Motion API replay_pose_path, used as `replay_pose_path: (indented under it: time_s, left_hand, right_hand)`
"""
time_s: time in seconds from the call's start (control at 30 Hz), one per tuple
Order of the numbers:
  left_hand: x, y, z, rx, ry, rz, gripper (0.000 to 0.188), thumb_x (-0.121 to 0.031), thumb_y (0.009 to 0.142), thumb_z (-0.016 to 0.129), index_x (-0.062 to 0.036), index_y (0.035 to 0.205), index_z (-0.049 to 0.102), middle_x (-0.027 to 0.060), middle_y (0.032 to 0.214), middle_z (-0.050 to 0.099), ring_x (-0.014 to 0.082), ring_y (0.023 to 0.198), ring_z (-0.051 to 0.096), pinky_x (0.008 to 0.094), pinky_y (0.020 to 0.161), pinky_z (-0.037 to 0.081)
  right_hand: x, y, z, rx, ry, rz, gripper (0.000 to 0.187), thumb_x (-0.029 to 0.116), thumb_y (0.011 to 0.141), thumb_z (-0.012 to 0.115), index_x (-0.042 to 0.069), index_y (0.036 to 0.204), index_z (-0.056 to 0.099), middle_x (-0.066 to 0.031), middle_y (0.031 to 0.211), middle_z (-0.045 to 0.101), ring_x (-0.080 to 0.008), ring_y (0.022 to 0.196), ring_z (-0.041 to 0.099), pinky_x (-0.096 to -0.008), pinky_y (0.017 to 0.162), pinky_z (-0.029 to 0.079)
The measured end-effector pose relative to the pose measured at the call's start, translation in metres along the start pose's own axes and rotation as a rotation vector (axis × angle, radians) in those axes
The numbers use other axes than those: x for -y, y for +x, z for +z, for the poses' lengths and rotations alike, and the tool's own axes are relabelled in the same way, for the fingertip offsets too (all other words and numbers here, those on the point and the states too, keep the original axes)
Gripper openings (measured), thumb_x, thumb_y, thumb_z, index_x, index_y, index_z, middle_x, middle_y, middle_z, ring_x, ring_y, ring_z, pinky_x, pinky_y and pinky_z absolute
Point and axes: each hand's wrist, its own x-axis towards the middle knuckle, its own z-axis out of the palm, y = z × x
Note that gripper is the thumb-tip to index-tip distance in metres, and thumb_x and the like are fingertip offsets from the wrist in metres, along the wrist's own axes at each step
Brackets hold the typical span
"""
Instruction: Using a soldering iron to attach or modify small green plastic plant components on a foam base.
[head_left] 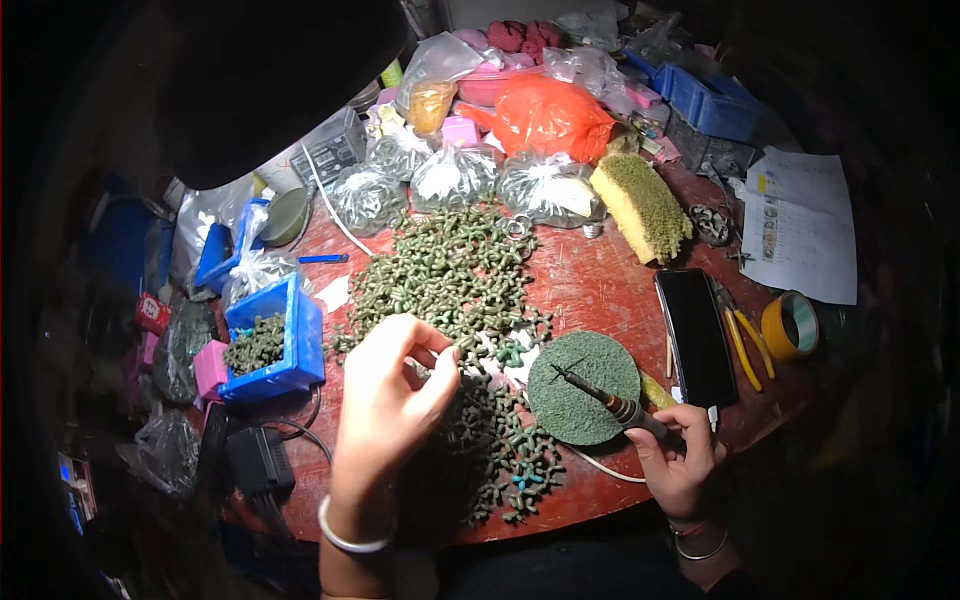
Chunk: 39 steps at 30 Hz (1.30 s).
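My left hand (392, 385) pinches a tiny green wax piece (447, 349) just left of the round green pad (583, 388), my right hand (677, 455) grips the wax pen (608, 400) over it, and a slip could scorch my fingertips or drop the piece into the pile (450, 275).

One head-worn fisheye view looks steeply down, close over the red table (610, 280)

A black phone (697, 336) with a dark screen lies flat on the right of the red surface (600, 285). At the back sit three clear bags (455, 178) in a row. Behind them is an orange bag (548, 115). A white printed sheet (800, 222) lies far right.
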Motion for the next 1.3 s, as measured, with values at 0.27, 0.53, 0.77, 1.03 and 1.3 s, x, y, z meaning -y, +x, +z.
replay_pose_path:
  time_s: [0.27,0.53,0.77,1.03,1.3]
  left_hand:
    - [0.003,-0.014,0.022,0.2,-1.184,-0.472,0.023,0.001,0.093,0.06,-0.0017,0.115,0.052,0.0104,0.091,0.063,0.0175,0.078,0.066,0.0281,0.062,0.058]
    - [0.004,-0.019,0.034,0.434,-1.438,-0.623,0.037,0.0,0.095,0.055,-0.0011,0.131,0.051,0.011,0.102,0.06,0.0211,0.093,0.066,0.0351,0.077,0.06]
    - [0.008,-0.019,0.037,0.434,-1.531,-0.678,0.027,-0.015,0.1,0.057,-0.0024,0.125,0.057,0.0071,0.093,0.06,0.017,0.085,0.063,0.0269,0.065,0.054]
    - [-0.002,-0.023,0.041,0.348,-1.256,-0.497,0.022,-0.002,0.094,0.062,-0.0038,0.116,0.058,0.0129,0.112,0.063,0.0202,0.096,0.066,0.0284,0.07,0.056]
    - [0.008,-0.027,0.051,0.26,-1.233,-0.323,0.02,0.002,0.092,0.064,-0.0033,0.11,0.057,0.0125,0.115,0.063,0.0264,0.112,0.063,0.039,0.091,0.055]
  right_hand:
    - [0.001,0.01,-0.026,0.028,-0.252,-0.062,0.029,0.017,0.08,0.082,0.004,0.098,0.063,-0.0083,0.071,0.062,-0.0252,0.059,0.063,-0.0349,0.051,0.048]
    - [0.004,0.012,-0.027,0.04,-0.343,-0.088,0.026,0.013,0.077,0.083,0.004,0.095,0.066,-0.0086,0.073,0.061,-0.0269,0.06,0.062,-0.0365,0.053,0.047]
    - [0.003,0.008,-0.023,-0.011,-0.227,0.05,0.024,0.011,0.08,0.081,0.002,0.095,0.064,-0.0084,0.074,0.06,-0.0247,0.06,0.061,-0.0354,0.054,0.047]
    - [0.013,0.015,-0.025,0.057,-0.233,-0.016,0.022,0.012,0.083,0.078,0.003,0.096,0.064,-0.0087,0.076,0.061,-0.0261,0.062,0.062,-0.0361,0.055,0.047]
    - [0.004,0.013,-0.026,0.051,-0.351,-0.071,0.022,0.012,0.081,0.079,0.003,0.097,0.065,-0.0098,0.075,0.06,-0.0274,0.063,0.062,-0.037,0.054,0.047]
